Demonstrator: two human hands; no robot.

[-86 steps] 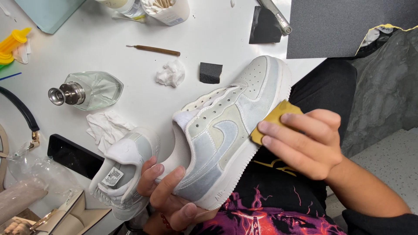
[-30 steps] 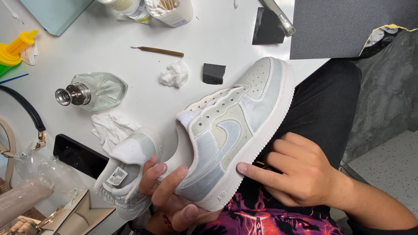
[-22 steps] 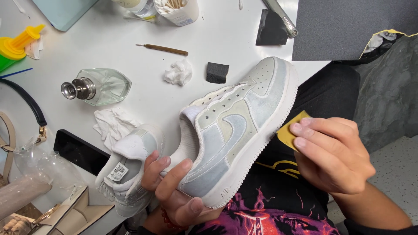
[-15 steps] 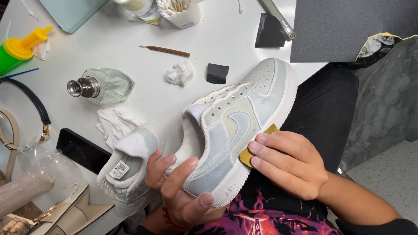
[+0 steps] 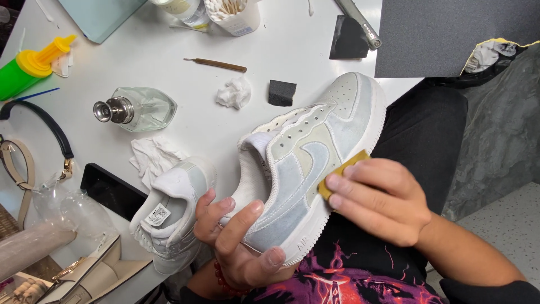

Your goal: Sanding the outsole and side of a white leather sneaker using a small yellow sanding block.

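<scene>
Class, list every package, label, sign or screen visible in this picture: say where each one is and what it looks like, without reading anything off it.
White rectangular tongue label with dark print: on the second pale sneaker, lower left.
Flat black rectangular phone, dark screen: on the white table, beside the crumpled white tissue.
Green squeeze bottle with yellow nozzle: lying at the left edge.
White round tub of cotton swabs: top centre.

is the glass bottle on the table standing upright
No, the glass bottle lies on its side on the white table, its metal cap pointing left.
</scene>
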